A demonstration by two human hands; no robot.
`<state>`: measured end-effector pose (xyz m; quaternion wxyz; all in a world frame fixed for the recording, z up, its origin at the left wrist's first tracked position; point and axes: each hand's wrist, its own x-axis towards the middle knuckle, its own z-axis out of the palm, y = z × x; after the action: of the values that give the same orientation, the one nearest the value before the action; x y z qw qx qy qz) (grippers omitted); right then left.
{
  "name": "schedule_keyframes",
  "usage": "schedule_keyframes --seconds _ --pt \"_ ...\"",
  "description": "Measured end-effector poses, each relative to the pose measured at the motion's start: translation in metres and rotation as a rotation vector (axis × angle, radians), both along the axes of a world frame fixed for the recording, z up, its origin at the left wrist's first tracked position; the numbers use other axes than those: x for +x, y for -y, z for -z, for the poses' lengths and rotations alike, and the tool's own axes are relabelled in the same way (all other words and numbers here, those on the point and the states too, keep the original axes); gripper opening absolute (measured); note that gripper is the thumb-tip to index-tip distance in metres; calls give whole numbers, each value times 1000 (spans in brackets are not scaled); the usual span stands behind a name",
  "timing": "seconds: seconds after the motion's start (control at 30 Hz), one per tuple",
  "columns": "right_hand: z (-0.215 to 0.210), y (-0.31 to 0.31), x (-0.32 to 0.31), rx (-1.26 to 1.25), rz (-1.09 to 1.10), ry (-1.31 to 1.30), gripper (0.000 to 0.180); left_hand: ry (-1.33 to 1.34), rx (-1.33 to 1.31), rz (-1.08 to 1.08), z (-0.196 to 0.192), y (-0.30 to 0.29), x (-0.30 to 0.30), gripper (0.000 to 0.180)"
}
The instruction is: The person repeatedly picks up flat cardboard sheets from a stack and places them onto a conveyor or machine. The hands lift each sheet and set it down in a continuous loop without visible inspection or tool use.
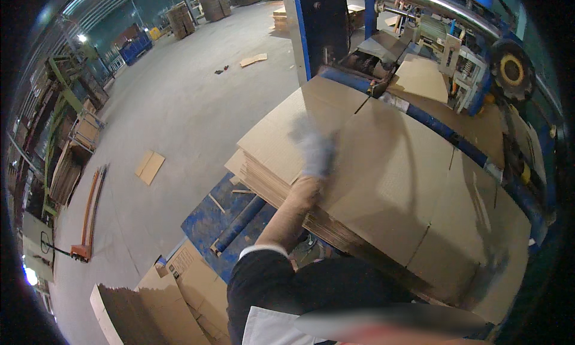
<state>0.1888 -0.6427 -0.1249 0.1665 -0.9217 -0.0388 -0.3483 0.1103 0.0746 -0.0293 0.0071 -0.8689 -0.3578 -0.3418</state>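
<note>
A stack of brown cardboard sheets (389, 183), slotted along the edges, lies in front of me at the feed side of a machine. My left hand (314, 147), in a light grey glove, is over the left part of the top sheet. Motion smears its fingers, so their shape and whether they touch the board cannot be made out. The bare left forearm reaches up from a dark sleeve with a white cuff. My right hand does not show; only dark, blurred shadows fall on the right end of the top sheet.
Beyond the stack stands the machine (467, 63) with blue bars, rollers and a black wheel (513, 69). A blue metal platform (224, 225) is under the stack's left side. More folded cardboard (156, 309) is at lower left. An orange pallet jack (87, 225) and a loose cardboard piece (150, 167) are on the floor.
</note>
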Motion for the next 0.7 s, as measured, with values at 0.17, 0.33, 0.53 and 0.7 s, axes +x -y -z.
schedule_keyframes --seconds 0.17,0.33,0.53,0.7 --pt "35 109 -79 232 42 -107 63 352 -653 -260 20 -35 -99 92" --pt "-10 52 -101 -521 503 -502 43 324 -656 -237 13 -38 -96 90" --pt "-30 50 -96 168 568 61 46 197 -678 -96 -2 -40 -112 84" --pt "-56 94 -66 561 409 234 46 789 -717 141 -6 -63 -111 65"
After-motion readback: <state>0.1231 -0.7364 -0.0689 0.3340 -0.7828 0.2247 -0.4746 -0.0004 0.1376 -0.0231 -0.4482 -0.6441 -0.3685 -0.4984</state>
